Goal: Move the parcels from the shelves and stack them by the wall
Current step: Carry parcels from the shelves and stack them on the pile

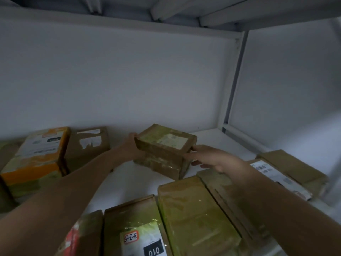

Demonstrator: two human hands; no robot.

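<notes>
Nearest the camera, a labelled parcel [137, 237] marked "010" lies at the front of the white shelf [129, 183], with a green-taped parcel [193, 215] touching its right side. At far left stands an orange-and-white carton [36, 159], and just beside it is a brown box [88, 145] with a torn label. The left hand [131, 145] grips the left end of the taped cardboard box [164, 150], fingers curled over its upper corner. That box sits near the back wall, apart from its neighbours. The right hand [212, 157] is open, with its thumb at the box's right corner and its fingers straight below. Flat parcels [289, 172] lie at far right.

The likely risk is a lift before the right hand closes. Held at one end, the glossy-taped box could swing down and knock the front parcels off the shelf edge.
</notes>
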